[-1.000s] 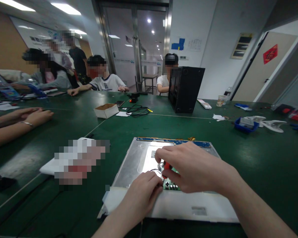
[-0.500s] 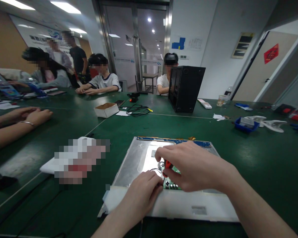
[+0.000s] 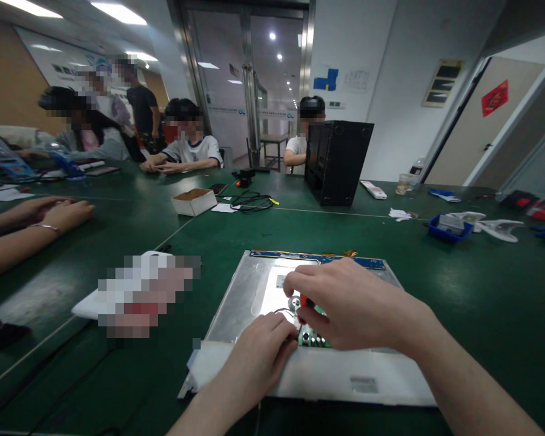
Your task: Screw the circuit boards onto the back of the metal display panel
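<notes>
A flat display panel (image 3: 236, 303) lies back side up on the table in front of me, with a green circuit board (image 3: 315, 338) at its middle. My right hand (image 3: 345, 303) is closed round the red and black handle of a screwdriver (image 3: 305, 301), held over the board; the tip is hidden. Low at the board's left edge, my left hand (image 3: 267, 345) rests on the panel with its fingers bent together. A thin dark wire (image 3: 282, 310) curves just beyond those fingertips. What they pinch, if anything, is out of sight.
Left of the panel lies a blurred-out white item (image 3: 88, 303). Beyond stand a small open box (image 3: 194, 203), coiled black cable (image 3: 252, 203) and a black computer case (image 3: 338, 163). A blue tray (image 3: 449, 230) is at the right. Another person's hands (image 3: 68, 212) rest at the left.
Both my hands stay almost in the same place, the screwdriver still in the right one. The person behind the computer case has shifted an arm slightly.
</notes>
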Motion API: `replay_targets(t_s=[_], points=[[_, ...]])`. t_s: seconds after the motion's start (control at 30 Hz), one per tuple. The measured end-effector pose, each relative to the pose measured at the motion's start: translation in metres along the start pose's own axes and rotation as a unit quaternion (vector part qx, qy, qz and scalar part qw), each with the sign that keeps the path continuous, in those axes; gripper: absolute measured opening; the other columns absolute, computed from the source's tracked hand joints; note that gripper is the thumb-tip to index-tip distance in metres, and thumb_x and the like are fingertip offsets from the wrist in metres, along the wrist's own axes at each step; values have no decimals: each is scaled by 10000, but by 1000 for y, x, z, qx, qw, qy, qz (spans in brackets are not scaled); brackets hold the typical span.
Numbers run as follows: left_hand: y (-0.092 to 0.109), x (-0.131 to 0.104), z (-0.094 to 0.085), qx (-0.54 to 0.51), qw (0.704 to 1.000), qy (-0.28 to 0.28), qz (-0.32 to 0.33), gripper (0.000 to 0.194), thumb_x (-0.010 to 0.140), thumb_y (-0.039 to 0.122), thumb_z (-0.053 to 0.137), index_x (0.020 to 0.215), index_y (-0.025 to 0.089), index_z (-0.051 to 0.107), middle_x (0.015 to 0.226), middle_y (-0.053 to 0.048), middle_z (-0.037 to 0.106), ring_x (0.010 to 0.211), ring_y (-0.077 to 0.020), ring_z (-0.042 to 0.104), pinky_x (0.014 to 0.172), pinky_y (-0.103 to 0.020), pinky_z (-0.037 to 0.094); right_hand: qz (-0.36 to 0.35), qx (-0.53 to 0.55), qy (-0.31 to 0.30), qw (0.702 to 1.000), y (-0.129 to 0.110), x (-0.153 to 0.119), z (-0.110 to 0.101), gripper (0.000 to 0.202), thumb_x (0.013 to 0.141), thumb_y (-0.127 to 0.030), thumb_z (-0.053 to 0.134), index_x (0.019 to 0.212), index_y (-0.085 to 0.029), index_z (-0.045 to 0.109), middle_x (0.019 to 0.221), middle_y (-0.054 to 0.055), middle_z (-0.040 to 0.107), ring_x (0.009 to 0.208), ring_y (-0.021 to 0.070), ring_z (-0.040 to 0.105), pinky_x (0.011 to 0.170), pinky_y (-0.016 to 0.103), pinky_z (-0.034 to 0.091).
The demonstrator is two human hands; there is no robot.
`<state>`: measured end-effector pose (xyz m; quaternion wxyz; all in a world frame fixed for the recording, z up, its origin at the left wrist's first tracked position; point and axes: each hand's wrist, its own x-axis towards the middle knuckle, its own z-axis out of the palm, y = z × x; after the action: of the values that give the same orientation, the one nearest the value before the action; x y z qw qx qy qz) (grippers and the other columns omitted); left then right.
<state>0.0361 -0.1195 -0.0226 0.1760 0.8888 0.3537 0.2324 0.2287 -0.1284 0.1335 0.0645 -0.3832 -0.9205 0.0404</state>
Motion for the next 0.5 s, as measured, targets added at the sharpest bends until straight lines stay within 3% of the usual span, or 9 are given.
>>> replay_targets(t_s=[0.13, 0.23, 0.37, 0.5], points=[[-1, 0, 0, 13, 1000, 14, 7, 180, 857, 40, 546, 883, 202, 620, 916, -39, 691, 852, -226, 643, 715, -314, 474, 43, -39, -10, 998, -1, 4, -1, 89, 951, -284, 615, 971, -204, 648, 908, 37, 760, 779, 195, 686, 563, 302, 268], [-4, 0, 3, 16, 1000, 20, 9, 180, 862, 52, 546, 920, 200, 629, 933, -45, 691, 854, -229, 645, 720, -317, 478, 36, -32, -22, 999, 0, 4, -2, 117, 943, -318, 635, 964, -204, 651, 901, 36, 754, 779, 200, 685, 563, 295, 283], [-5, -1, 4, 10, 1000, 14, 10, 145, 895, 82, 547, 923, 198, 630, 924, -46, 692, 852, -230, 643, 712, -317, 475, -6, 10, 2, 1000, 2, -1, -1, 237, 899, -239, 614, 1130, -187, 615, 1098, 65, 728, 841, 203, 679, 631, 299, 372], [-1, -1, 1, 10, 1000, 10, 11, 157, 879, 72, 550, 915, 203, 627, 923, -39, 694, 851, -224, 641, 710, -313, 471, -6, 17, 5, 1000, 3, -2, 2, 269, 908, -175, 568, 1176, -188, 590, 1130, 61, 730, 898, 210, 693, 672, 298, 401]])
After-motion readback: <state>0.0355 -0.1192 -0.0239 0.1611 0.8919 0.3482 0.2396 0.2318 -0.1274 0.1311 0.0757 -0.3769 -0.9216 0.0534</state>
